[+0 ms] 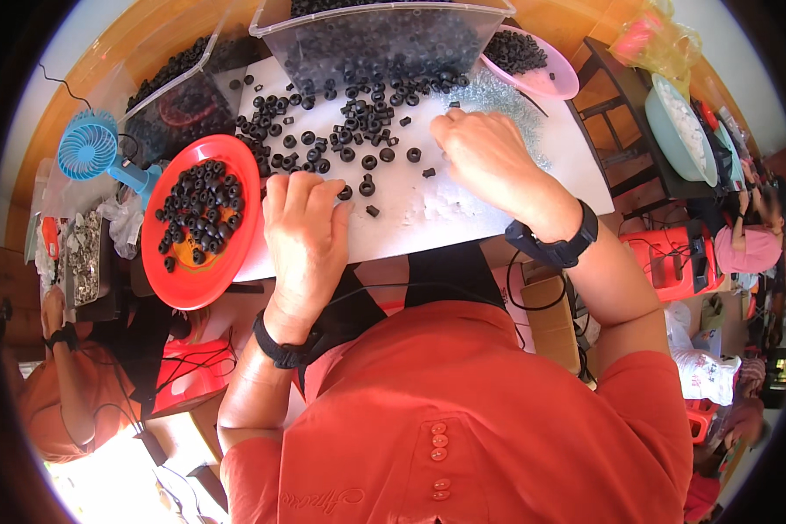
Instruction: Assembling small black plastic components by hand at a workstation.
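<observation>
My left hand [301, 236] is bent over the near edge of the white work surface [419, 229], its fingers curled. A round black part [345, 192] shows at its fingertips; whether they grip it I cannot tell. My right hand [489, 157] is at the right, fingers pinched together beside a heap of thin silvery wires [517, 109]. What it pinches is hidden. Between my hands lie loose black ring-shaped parts [369, 162] and small black fittings [373, 210]. One upright piece [367, 185] looks like a ring with a fitting set on it.
Left of my left hand, a red plate [183, 295] holds many black parts. A clear bin [384, 52] full of them stands behind; a pink bowl [561, 85] holds smaller ones. A blue fan [87, 147] stands left, a teal basin [658, 122] right. People sit at both sides.
</observation>
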`<action>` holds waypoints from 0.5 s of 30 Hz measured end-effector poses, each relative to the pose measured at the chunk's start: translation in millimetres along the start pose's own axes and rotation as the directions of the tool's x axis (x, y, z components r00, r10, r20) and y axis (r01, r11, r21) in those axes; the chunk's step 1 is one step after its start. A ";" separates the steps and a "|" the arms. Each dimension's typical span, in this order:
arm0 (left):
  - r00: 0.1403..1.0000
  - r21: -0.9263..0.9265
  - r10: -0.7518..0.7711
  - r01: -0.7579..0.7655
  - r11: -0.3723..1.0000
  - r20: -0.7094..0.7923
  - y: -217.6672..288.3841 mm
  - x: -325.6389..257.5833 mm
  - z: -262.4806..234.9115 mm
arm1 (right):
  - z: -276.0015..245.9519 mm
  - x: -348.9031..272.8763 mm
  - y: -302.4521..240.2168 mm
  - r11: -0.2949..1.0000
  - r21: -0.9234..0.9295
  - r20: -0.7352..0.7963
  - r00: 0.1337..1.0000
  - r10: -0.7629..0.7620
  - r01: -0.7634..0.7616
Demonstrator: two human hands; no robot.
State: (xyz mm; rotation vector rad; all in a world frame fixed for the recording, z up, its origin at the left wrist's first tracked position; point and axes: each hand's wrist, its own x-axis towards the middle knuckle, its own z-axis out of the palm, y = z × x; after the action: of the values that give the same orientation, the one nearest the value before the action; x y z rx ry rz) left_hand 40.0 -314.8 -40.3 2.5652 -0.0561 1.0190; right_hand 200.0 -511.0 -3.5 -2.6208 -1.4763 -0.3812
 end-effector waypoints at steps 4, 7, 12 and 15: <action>0.996 0.128 0.054 -0.062 0.990 0.065 -2.0 7.5 8.1 | 8.9 -9.4 5.8 0.995 0.045 -0.054 0.994 0.096 -0.094; 0.992 0.236 0.070 -0.094 0.967 0.106 -4.7 12.2 9.6 | 12.7 -11.9 7.0 0.994 0.031 -0.060 0.993 0.102 -0.100; 0.998 0.124 0.059 -0.062 0.990 0.027 -1.4 10.0 1.8 | 14.4 -21.5 4.9 0.999 0.004 -0.143 0.989 0.045 -0.045; 0.999 -0.007 0.040 -0.040 0.999 0.000 11.0 2.7 -11.0 | 10.9 -25.6 2.3 0.999 0.031 -0.154 0.988 0.027 -0.023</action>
State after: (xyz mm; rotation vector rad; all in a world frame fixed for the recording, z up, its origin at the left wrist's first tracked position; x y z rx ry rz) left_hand 32.9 -320.8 -27.5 2.5671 -0.1116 1.0319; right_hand 191.0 -531.0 -20.8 -2.5205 -1.3880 -0.5422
